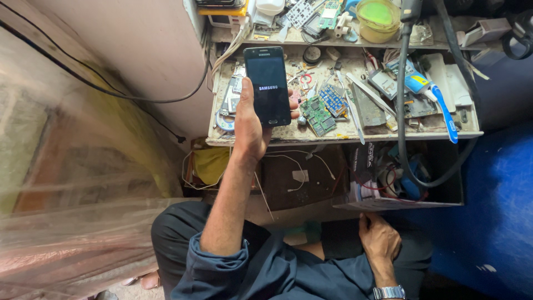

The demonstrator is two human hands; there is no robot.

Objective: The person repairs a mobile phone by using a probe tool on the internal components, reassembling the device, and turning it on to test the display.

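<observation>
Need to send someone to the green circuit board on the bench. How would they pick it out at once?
Start at the cluttered workbench ahead of the seated person. The left hand holds up a black smartphone; look just right of its lower end. There lies the green circuit board, flat near the front edge, plain green, unlike the blue-gridded board just behind it.

Left fingers (pixel 293 103) mostly behind phone (pixel 268 86)
</observation>
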